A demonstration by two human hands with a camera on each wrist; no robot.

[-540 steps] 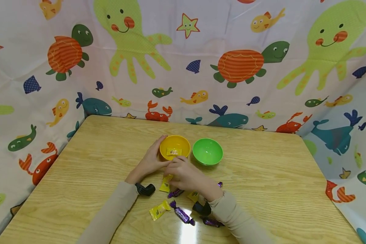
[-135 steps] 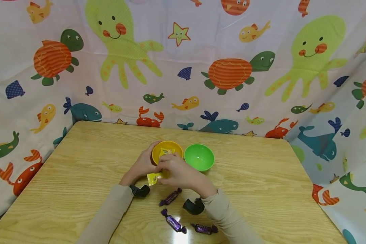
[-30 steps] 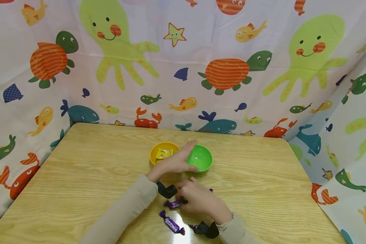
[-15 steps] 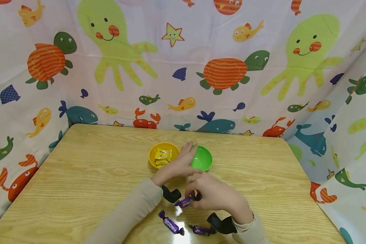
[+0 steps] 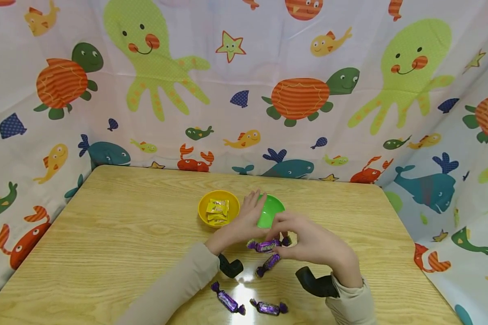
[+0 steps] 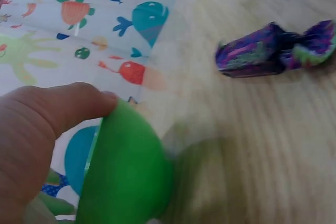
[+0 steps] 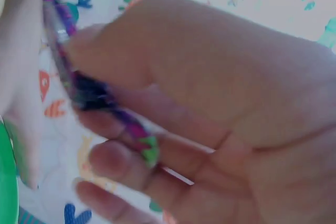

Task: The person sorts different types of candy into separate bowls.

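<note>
My left hand [image 5: 246, 220] holds the green bowl [image 5: 271, 208] at its left side; in the left wrist view the thumb [image 6: 79, 103] lies on the rim. Between the thumb and fingers of my right hand [image 5: 309, 239] is a purple wrapped candy [image 5: 265, 246], pinched and raised just in front of the green bowl. The right wrist view shows the candy [image 7: 63, 51] blurred, its twisted end by the fingers. Another purple candy [image 5: 269, 264] lies on the table below it. The hands hide part of the green bowl.
Left of the green bowl stands a yellow bowl [image 5: 203, 215] with several yellow candies [image 5: 218, 207]. Two more purple candies, one on the left [image 5: 228, 301] and one on the right [image 5: 269, 308], lie near the front. A patterned curtain [image 5: 244, 104] hangs behind the wooden table [image 5: 138, 216].
The yellow candies have gone from the table into the yellow bowl. My left hand has shifted from that bowl to the green one. My right hand has lifted a purple candy up and rightward.
</note>
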